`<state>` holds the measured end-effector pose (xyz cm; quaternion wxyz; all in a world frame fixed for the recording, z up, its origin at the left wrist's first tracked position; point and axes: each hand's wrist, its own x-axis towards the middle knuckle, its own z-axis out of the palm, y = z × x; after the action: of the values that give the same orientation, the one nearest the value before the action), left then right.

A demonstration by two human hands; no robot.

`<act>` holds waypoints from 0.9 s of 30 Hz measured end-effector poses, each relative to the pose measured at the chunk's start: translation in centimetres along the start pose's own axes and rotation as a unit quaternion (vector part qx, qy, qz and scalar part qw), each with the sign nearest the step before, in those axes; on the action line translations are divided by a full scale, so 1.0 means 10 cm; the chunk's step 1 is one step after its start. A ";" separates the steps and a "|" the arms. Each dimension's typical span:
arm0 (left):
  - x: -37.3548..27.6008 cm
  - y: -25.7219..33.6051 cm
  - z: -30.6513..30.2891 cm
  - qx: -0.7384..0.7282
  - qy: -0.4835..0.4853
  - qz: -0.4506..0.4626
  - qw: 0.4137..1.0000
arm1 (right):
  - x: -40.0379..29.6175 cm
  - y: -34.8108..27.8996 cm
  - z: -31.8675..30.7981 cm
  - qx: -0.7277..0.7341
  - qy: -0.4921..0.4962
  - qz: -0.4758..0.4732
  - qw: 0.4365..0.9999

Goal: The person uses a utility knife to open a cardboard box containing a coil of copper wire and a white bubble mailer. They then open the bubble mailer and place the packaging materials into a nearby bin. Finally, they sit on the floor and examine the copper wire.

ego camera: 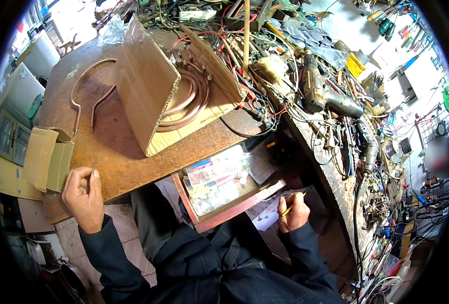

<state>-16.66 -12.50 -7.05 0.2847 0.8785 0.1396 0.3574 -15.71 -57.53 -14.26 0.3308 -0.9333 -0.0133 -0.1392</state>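
My left hand is loosely curled above the table's near left edge, beside a small open cardboard box; whether its fingers pinch anything small cannot be seen. My right hand holds a thin yellow, pencil-like stick to the right of an open wooden drawer. Inside the drawer lies a clear plastic organizer box with small parts. On the table stands a larger open cardboard box, holding coiled copper-coloured tubular heating elements with metal terminals. Another bent tubular element lies left of it.
A cordless drill lies among tangled wires and hand tools on the cluttered bench at the right. An upright wooden stick rises behind the large box. The open drawer juts out over my lap. A clear plastic bag lies at the table's far edge.
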 end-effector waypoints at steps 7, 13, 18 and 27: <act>0.12 0.15 -0.14 0.021 0.008 0.041 0.999 | 0.81 -0.73 0.06 -0.291 -0.181 -0.200 0.918; 0.52 0.31 -0.49 0.079 -0.012 0.067 0.995 | 1.21 -0.60 0.51 -0.409 -0.340 -0.254 0.808; 1.01 0.25 -0.04 0.210 -0.072 0.096 0.970 | 1.26 -0.80 0.35 -0.383 -0.407 -0.236 0.795; 1.43 -0.05 0.56 0.314 -0.090 -0.029 0.945 | 0.87 -0.67 -0.01 -0.051 -0.288 -0.238 0.926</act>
<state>-2.63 -7.93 -2.71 0.0158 0.9474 0.2443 0.2060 -8.20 -52.94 -7.77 0.2215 -0.9182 -0.3228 0.0607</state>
